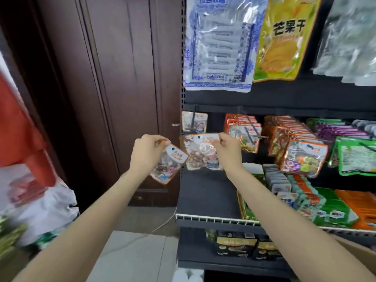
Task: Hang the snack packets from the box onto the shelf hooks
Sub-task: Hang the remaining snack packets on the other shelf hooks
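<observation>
My left hand (147,153) grips a small clear snack packet (167,164) by its top corner, left of the shelf's edge; the packet hangs tilted. My right hand (227,150) pinches the top edge of a second, similar packet (198,154) and holds it upright in front of the leftmost hook (193,119). One packet of the same kind (194,122) hangs on that hook, just above and behind the one I hold. A corner of the cardboard box (358,248) shows at the lower right.
Orange packets (243,132) and more rows of snack packets (303,151) fill the hooks to the right. Large bags (218,43) hang above. Boxed goods (289,192) stand on the shelf (203,197) below. A dark wooden door (114,88) is at left, with bags (40,210) on the floor.
</observation>
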